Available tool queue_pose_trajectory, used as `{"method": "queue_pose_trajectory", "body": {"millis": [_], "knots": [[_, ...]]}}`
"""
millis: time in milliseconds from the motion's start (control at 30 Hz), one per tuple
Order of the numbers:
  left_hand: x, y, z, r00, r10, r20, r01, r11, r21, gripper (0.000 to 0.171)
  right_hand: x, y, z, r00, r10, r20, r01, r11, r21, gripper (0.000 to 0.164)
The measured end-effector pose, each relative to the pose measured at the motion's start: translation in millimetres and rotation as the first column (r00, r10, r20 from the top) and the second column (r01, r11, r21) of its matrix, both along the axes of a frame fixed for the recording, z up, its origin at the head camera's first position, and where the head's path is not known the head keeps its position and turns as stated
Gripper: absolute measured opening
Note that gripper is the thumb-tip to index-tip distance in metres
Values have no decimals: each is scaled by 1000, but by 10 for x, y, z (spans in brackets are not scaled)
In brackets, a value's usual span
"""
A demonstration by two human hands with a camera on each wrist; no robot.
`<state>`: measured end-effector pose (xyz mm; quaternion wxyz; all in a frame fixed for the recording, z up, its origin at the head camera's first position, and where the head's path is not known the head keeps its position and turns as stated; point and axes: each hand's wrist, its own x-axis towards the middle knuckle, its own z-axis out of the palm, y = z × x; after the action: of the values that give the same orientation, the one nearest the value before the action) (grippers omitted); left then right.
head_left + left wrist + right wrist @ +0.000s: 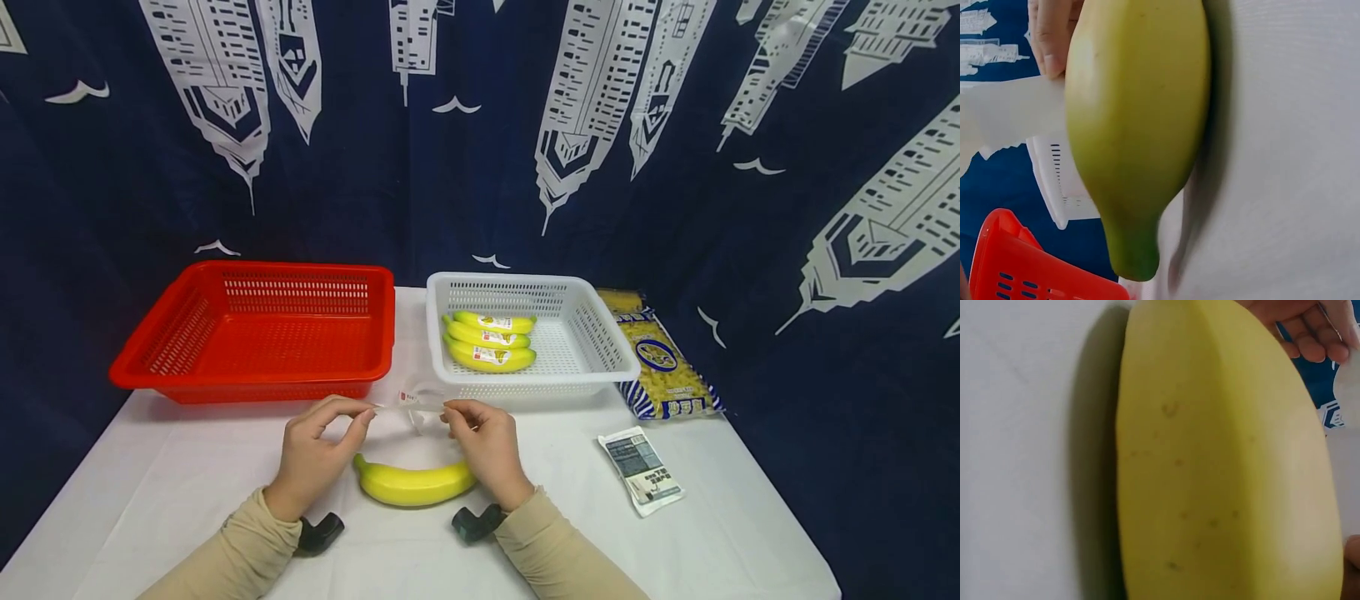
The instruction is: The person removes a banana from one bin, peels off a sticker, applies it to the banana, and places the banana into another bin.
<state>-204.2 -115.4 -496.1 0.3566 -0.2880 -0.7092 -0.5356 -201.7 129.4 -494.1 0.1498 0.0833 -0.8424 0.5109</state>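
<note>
White-clothed table point(187, 483) | my left hand point(311, 454) and right hand point(487, 446) pinch a clear bag point(412, 402) stretched between them | banana point(414, 483) lies just below | risk: thin film slipping from my fingertips.

So the whole setup sits on a table point(187, 483) with a white cloth over it. At about 10 o'clock there's a red basket point(258, 329), and right next to it at roughly 1 o'clock a white basket point(528, 333), the 2 nearly touching. Off at 2 o'clock a yellow-and-blue printed bag point(660, 358) lies flat just beside the white basket. At 3 o'clock, a small white packet point(641, 468) with dark print, too small to read. Dead center toward 6 o'clock, 1 loose banana point(414, 483) lies on the cloth, ends curving up toward the baskets.
</note>
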Motion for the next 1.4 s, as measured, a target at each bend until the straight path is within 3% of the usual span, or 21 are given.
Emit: {"method": "queue_pose_trajectory", "body": {"millis": [167,367,567,667,767,867,1000,1067,1200,1300,1400], "knots": [[-31,-24,-11,997,50,-51,-46,997,68,29,-3,1,-16,1000,23,11,-23,1000,-1,15],[-51,-37,-13,996,55,-69,-50,996,70,28,-4,-2,-10,999,25,39,-25,1000,0,15],[-9,-46,104,994,96,-49,-91,991,98,23,-17,12,-11,999,7,34,-6,1000,-10,15],[32,-40,182,995,87,-49,-81,991,108,22,-10,15,-10,998,57,9,-57,998,-6,21],[45,-32,199,996,40,-81,-33,996,88,23,4,14,-15,987,162,3,-162,987,17,32],[17,-32,136,994,-24,-110,28,999,39,26,14,13,-23,968,249,4,-249,968,29,42],[-27,-35,2,983,-125,-133,122,992,-33,29,25,9,-2,954,299,-2,-299,953,-44,33],[-30,-23,-46,973,-181,-142,173,983,-67,29,29,12,14,941,338,-5,-337,935,-110,29],[-9,16,-92,944,-291,-155,274,954,-126,28,41,18,48,895,445,17,-429,872,-234,29],[0,40,-93,918,-358,-168,334,930,-157,28,49,27,63,870,490,59,-463,851,-246,36],[-8,52,-94,901,-395,-178,366,914,-175,26,50,37,76,860,502,89,-471,850,-235,37]]}}
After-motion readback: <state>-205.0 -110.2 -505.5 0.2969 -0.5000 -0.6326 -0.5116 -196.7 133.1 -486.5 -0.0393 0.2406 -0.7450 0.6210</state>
